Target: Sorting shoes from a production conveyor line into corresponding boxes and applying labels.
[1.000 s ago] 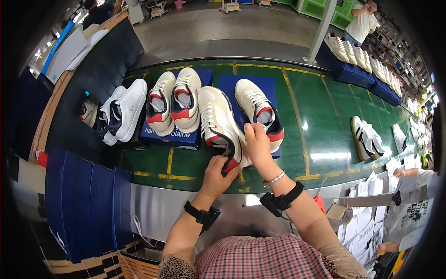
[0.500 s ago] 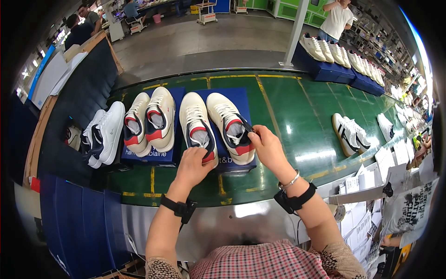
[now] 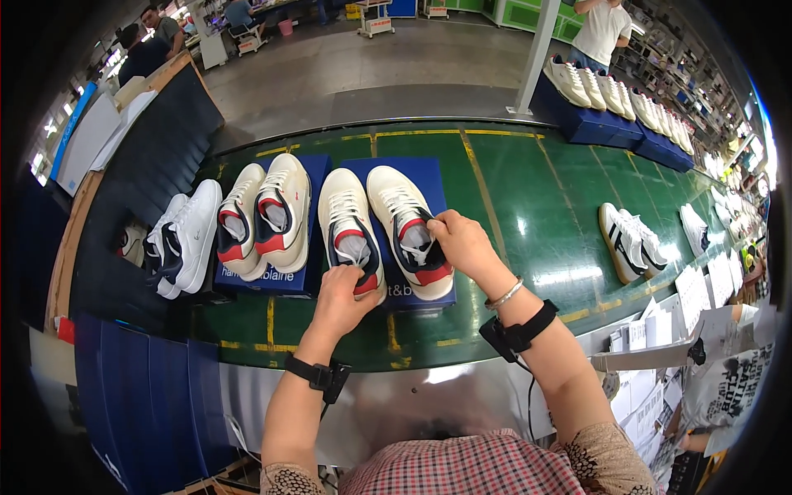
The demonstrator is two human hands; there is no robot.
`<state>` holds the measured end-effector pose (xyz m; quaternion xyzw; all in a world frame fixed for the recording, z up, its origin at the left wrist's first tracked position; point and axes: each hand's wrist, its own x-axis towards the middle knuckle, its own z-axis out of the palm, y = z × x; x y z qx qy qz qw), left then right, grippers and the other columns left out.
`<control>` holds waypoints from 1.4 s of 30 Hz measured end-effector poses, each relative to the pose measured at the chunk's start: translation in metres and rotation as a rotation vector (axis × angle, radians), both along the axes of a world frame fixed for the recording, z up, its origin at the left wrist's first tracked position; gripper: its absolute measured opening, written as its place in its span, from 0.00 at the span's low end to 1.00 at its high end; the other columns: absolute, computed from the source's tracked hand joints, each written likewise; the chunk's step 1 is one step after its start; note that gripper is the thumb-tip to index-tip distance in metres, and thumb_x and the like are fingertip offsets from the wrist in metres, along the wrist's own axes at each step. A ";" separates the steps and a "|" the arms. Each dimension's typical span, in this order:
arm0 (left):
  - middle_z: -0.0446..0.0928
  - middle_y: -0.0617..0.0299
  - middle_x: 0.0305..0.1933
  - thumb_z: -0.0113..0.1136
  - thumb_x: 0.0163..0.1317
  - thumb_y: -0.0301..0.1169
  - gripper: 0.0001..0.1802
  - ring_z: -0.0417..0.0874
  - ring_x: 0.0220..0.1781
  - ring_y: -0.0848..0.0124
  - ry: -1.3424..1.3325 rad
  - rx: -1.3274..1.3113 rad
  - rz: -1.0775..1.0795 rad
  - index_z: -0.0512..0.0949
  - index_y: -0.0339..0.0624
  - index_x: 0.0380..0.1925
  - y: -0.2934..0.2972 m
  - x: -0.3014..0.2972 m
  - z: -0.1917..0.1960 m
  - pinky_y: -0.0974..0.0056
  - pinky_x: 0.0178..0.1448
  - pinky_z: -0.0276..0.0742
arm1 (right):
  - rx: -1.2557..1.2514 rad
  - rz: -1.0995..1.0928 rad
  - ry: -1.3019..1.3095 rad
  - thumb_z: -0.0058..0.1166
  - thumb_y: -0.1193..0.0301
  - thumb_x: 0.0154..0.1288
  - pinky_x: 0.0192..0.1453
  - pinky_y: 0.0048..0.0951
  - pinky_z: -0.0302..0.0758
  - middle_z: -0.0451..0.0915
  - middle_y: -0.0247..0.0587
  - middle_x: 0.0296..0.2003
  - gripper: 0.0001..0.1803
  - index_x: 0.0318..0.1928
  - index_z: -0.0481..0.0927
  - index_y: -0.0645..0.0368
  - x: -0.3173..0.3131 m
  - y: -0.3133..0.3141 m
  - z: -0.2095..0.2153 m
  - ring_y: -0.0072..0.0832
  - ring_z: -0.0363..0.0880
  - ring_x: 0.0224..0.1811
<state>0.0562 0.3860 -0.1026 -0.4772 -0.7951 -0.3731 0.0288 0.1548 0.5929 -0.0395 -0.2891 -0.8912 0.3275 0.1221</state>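
A pair of cream sneakers with red and navy heels rests on a blue shoebox [image 3: 433, 177]. My left hand [image 3: 341, 299] is closed at the heel collar of the left sneaker [image 3: 342, 206], its fingertips partly hidden inside the opening. On the right sneaker [image 3: 396, 194], my right hand [image 3: 464, 243] pinches the outer side of the dark collar. White stuffing shows in both openings. Just left, a similar cream pair [image 3: 285, 206] leans on another blue shoebox [image 3: 285, 285].
White sneakers [image 3: 196, 235] stand at the far left, beside a dark partition [image 3: 157, 140]. Striped sneakers [image 3: 623, 243] sit on the green conveyor belt [image 3: 511, 264] at right. Sneakers on blue boxes [image 3: 594, 128] line the back right. Blue boxes [image 3: 148, 396] stand near left; a person [image 3: 602, 37] is beyond.
My right hand has shifted slightly up and left along the right sneaker's collar. The left hand stays at the left sneaker's heel. The striped sneakers appear slightly farther right in view.
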 end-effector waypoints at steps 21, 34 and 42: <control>0.72 0.52 0.28 0.69 0.36 0.30 0.18 0.72 0.35 0.52 0.058 0.102 0.036 0.71 0.37 0.26 0.003 0.003 -0.008 0.54 0.42 0.67 | 0.015 -0.044 0.062 0.45 0.60 0.62 0.48 0.40 0.72 0.80 0.52 0.34 0.17 0.38 0.77 0.61 0.001 0.004 -0.005 0.46 0.77 0.42; 0.71 0.53 0.28 0.68 0.37 0.30 0.17 0.71 0.36 0.53 0.034 0.084 0.081 0.71 0.37 0.25 0.006 0.007 -0.007 0.55 0.42 0.67 | 0.022 0.060 -0.026 0.45 0.59 0.61 0.46 0.39 0.72 0.80 0.50 0.33 0.16 0.36 0.77 0.60 0.003 0.011 0.002 0.46 0.77 0.40; 0.71 0.53 0.29 0.68 0.37 0.31 0.18 0.71 0.36 0.53 0.033 0.107 0.104 0.70 0.37 0.26 0.008 0.011 -0.007 0.55 0.42 0.66 | -0.014 -0.021 0.004 0.45 0.60 0.61 0.47 0.39 0.71 0.80 0.50 0.35 0.16 0.37 0.77 0.60 0.007 0.012 0.008 0.44 0.77 0.42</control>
